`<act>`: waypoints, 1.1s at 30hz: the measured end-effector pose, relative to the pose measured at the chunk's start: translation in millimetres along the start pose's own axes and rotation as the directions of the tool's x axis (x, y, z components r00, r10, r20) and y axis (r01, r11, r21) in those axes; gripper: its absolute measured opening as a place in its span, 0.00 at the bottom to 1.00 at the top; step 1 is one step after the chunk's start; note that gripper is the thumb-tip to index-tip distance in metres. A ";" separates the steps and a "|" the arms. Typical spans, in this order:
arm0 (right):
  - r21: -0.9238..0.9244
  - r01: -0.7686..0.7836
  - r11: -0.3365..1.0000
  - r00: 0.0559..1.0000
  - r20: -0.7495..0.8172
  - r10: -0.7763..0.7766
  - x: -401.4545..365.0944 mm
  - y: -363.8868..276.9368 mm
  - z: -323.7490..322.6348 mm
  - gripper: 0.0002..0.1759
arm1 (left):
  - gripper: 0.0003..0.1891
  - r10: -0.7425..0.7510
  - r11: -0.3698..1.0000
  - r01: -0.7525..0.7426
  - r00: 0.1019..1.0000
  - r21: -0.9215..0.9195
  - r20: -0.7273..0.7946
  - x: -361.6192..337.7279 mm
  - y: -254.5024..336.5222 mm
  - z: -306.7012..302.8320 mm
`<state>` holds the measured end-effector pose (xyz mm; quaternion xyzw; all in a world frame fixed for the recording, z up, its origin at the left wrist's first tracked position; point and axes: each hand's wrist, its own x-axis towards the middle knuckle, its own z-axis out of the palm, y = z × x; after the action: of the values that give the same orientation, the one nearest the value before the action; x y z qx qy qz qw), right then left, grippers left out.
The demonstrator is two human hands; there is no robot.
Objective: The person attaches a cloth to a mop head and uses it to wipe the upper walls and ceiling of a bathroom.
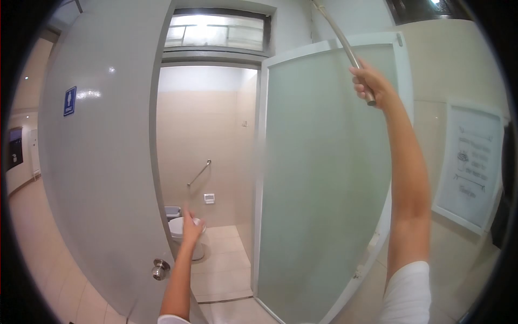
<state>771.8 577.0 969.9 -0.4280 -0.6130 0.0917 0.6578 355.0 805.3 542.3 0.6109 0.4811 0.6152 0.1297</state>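
Observation:
My right hand is raised at the upper right, its fingers wrapped round the lower end of a metallic pole. The pole slants up and to the left, and its top leaves the frame. Behind that hand is a frosted glass door panel in a white frame. My left hand is held out low in front of the doorway, with nothing visible in it. Its fingers look apart, though one is slightly blurred. Beyond it, partly covered by the hand, stands a white toilet.
A grey door with a round knob and a blue sign stands open at left. Inside the tiled stall are a grab bar and a paper holder. A framed notice is at right, a transom window above.

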 end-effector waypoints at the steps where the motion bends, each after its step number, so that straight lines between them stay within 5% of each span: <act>1: 0.117 -0.020 0.993 0.997 0.077 0.011 4.6 7.2 0.1 0.41 | 0.46 0.089 0.978 -0.060 0.986 0.200 -0.142 14.1 7.0 -13.3; 3: 0.243 -0.055 0.969 0.987 0.161 0.016 3.1 17.1 11.0 0.42 | 0.44 0.069 0.977 -0.015 0.966 0.212 -0.250 37.8 -2.8 -24.3; 5: 0.053 -0.023 0.998 0.994 0.110 0.017 -13.1 26.1 44.3 0.44 | 0.42 0.052 0.974 0.031 0.933 0.223 -0.355 46.1 -1.4 -33.5; 7: -0.021 0.001 1.000 0.991 0.132 0.002 -21.8 38.9 67.8 0.47 | 0.40 -0.140 0.963 0.219 0.904 0.157 -0.403 47.0 11.4 -28.9; 9: -0.102 0.000 0.995 0.996 0.090 0.009 -37.2 58.6 89.9 0.48 | 0.39 -0.080 0.966 0.185 0.878 0.181 -0.471 38.3 14.9 -22.5; 17: 0.036 0.112 0.993 0.968 0.222 -0.117 -66.6 171.5 121.2 0.49 | 0.37 -0.085 0.952 0.241 0.801 0.190 -0.592 14.4 39.8 -25.6; 20: 0.117 0.062 0.991 0.947 0.307 -0.096 -88.0 193.0 138.3 0.48 | 0.37 -0.183 0.903 0.402 0.681 0.153 -0.709 -4.5 79.4 -30.4; 22: 0.162 0.077 0.984 0.937 0.327 -0.127 -99.1 212.9 157.8 0.48 | 0.37 0.075 0.993 0.027 0.632 0.119 -0.771 5.1 80.0 -19.3; 24: 0.099 0.239 0.966 0.917 0.304 -0.258 -102.5 245.2 179.9 0.48 | 0.41 -0.126 0.922 -0.029 0.920 -0.386 -0.372 6.1 183.0 1.4; 26: 0.021 0.385 0.923 0.883 0.280 -0.375 -110.2 241.1 196.1 0.48 | 0.42 0.064 0.903 -0.099 0.993 -0.418 -0.098 47.1 225.7 28.4; 28: 0.055 -0.062 0.997 0.898 0.439 0.031 -131.9 200.8 201.9 0.46 | 0.47 0.275 0.893 -0.267 0.961 -0.361 -0.032 82.0 280.7 46.0; 30: 0.039 -0.037 0.999 0.886 0.464 0.015 -132.1 205.5 222.3 0.45 | 0.48 0.343 0.907 -0.335 0.939 -0.257 -0.013 126.6 324.5 60.4; 33: 0.039 -0.022 0.999 0.856 0.518 -0.002 -142.7 197.6 238.6 0.45 | 0.47 0.242 0.970 -0.244 0.963 0.003 -0.121 152.8 358.9 69.0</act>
<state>607.5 714.3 704.4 -0.3765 -0.7627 0.2201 0.4776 535.6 768.8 892.9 0.6263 0.4059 0.6650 0.0277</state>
